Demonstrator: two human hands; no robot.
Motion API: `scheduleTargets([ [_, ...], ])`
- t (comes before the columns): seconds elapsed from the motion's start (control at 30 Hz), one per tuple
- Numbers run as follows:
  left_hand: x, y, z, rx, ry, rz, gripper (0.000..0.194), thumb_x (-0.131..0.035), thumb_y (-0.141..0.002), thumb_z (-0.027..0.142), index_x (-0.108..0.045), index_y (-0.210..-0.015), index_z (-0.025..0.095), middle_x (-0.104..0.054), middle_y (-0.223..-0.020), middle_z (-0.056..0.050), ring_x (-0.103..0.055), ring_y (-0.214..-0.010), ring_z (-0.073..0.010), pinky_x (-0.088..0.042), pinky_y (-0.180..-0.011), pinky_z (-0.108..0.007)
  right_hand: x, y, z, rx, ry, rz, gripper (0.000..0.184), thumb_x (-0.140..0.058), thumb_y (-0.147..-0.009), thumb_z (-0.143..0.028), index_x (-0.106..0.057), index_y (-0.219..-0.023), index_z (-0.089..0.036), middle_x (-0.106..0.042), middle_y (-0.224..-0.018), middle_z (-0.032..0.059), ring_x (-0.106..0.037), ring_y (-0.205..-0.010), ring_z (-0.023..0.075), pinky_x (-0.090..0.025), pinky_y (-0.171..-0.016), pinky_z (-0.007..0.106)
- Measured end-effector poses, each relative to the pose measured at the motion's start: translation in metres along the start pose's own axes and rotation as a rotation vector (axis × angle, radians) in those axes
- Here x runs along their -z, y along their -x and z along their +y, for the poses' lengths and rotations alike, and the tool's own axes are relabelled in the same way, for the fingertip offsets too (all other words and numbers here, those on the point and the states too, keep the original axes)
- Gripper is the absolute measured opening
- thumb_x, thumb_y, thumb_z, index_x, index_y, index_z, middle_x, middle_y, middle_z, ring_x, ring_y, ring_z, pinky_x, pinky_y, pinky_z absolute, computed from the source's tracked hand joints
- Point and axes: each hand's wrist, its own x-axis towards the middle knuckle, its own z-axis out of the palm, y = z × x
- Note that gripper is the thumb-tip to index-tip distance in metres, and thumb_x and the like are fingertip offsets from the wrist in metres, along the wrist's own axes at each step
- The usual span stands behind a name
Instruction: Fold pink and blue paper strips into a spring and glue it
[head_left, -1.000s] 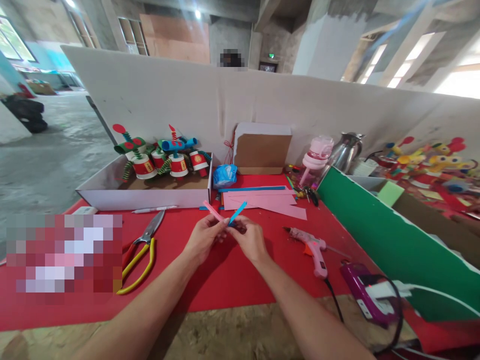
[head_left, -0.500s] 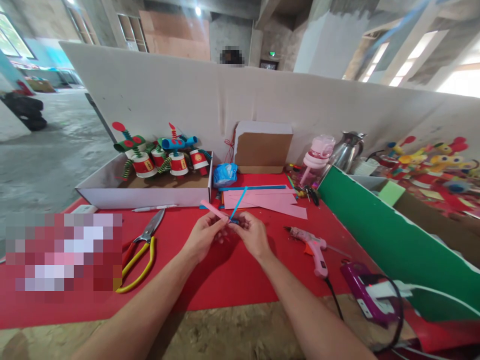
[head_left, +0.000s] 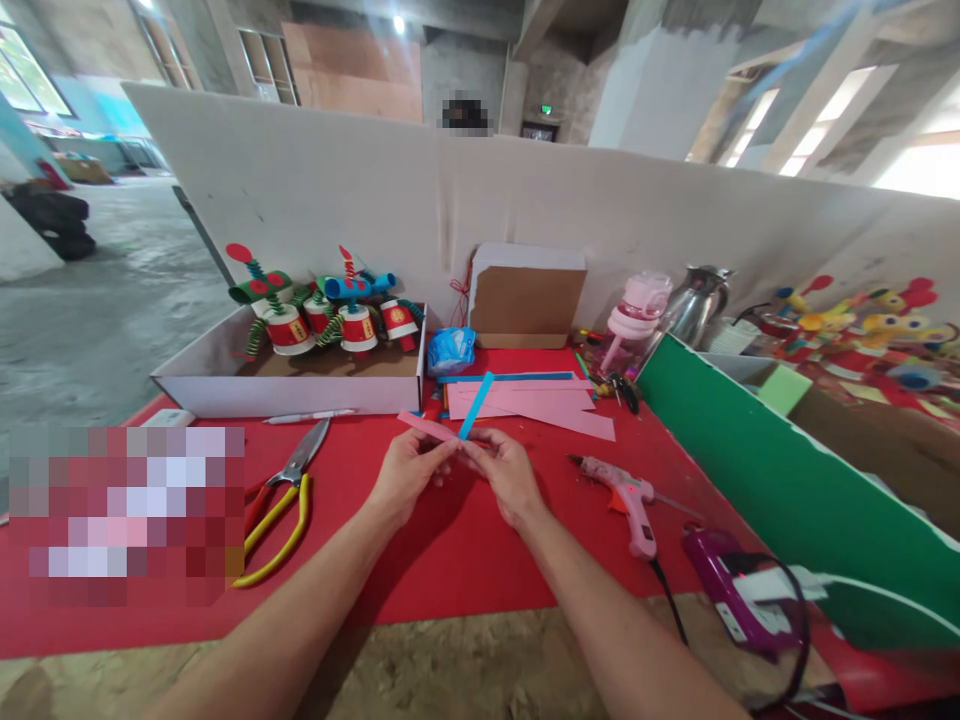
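Observation:
Between my two hands, over the red table, a pink paper strip (head_left: 426,427) and a blue paper strip (head_left: 476,405) cross at my fingertips. My left hand (head_left: 409,465) is closed, pinching the pink strip, whose loose end points up and to the left. My right hand (head_left: 504,468) is closed at the crossing, thumb and fingers on the strips; the blue one stands up from there, leaning right. My fingers hide the folded part beneath. Just behind my hands lie several pink paper sheets (head_left: 525,398) with a dark blue strip (head_left: 517,377) across them.
Scissors (head_left: 289,485) lie left, a pink glue gun (head_left: 626,495) right, with a purple power strip (head_left: 739,590) beyond it. A white box (head_left: 289,393) holds paper-cup figures (head_left: 356,328). A green-sided box (head_left: 780,480) bounds the right. A white partition (head_left: 337,190) stands behind.
The blue strip now shows its wider face, and the pink strip's free end has dipped slightly. The dark coiled folds seen at my right fingertips are now hidden.

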Motion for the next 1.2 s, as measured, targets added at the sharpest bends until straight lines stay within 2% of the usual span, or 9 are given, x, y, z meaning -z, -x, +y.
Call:
scheduleTargets([
  [0.23, 0.0, -0.0015, -0.0028, -0.018, -0.055, 0.033, 0.027, -0.075, -0.058, 0.034, -0.063, -0.069, 0.013, -0.057, -0.052, 0.001, -0.048, -0.041, -0.0074, -0.037, -0.038, -0.018, -0.0019, 0.0022, -0.0003, -0.013, -0.011, -0.021, 0.035, -0.08, -0.055, -0.038, -0.064, -0.077, -0.017, -0.07, -0.077, 0.0013, -0.068, -0.073, 0.0174, -0.053, -0.087, 0.039],
  [0.4, -0.0003, -0.0004, -0.0017, -0.019, -0.091, 0.02, 0.025, -0.073, -0.06, 0.035, -0.064, -0.067, 0.013, -0.058, -0.051, 0.001, -0.047, -0.04, -0.0078, -0.037, -0.038, -0.019, -0.0006, 0.0022, -0.0023, -0.023, 0.011, -0.045, 0.036, -0.08, -0.054, -0.042, -0.066, -0.077, -0.016, -0.071, -0.078, 0.0028, -0.068, -0.072, 0.0184, -0.054, -0.083, 0.039],
  [0.57, 0.0002, -0.001, -0.0013, -0.017, -0.098, 0.008, 0.025, -0.073, -0.061, 0.035, -0.063, -0.066, 0.013, -0.058, -0.052, 0.0, -0.047, -0.04, -0.008, -0.036, -0.038, -0.019, -0.0003, 0.0015, -0.0029, -0.046, 0.013, -0.037, 0.033, -0.079, -0.054, -0.039, -0.067, -0.075, -0.016, -0.071, -0.075, 0.0012, -0.067, -0.067, 0.0154, -0.055, -0.081, 0.036],
  [0.73, 0.0003, -0.0014, -0.0011, -0.006, -0.088, 0.018, 0.026, -0.074, -0.06, 0.036, -0.064, -0.065, 0.013, -0.058, -0.052, 0.0, -0.047, -0.04, -0.0076, -0.036, -0.038, -0.018, 0.0001, 0.0016, -0.0015, -0.031, -0.007, -0.051, 0.033, -0.079, -0.056, -0.037, -0.065, -0.08, -0.017, -0.071, -0.08, 0.0017, -0.067, -0.072, 0.0153, -0.055, -0.081, 0.034],
  [1.2, 0.0017, -0.0023, -0.0045, 0.0, -0.1, 0.008, 0.029, -0.074, -0.061, 0.039, -0.061, -0.064, 0.014, -0.06, -0.053, -0.001, -0.048, -0.04, -0.0078, -0.037, -0.039, -0.019, 0.0022, 0.0003, -0.0001, -0.056, -0.008, -0.045, 0.029, -0.079, -0.057, -0.033, -0.063, -0.074, -0.016, -0.066, -0.069, -0.001, -0.064, -0.063, 0.0108, -0.055, -0.073, 0.029],
])
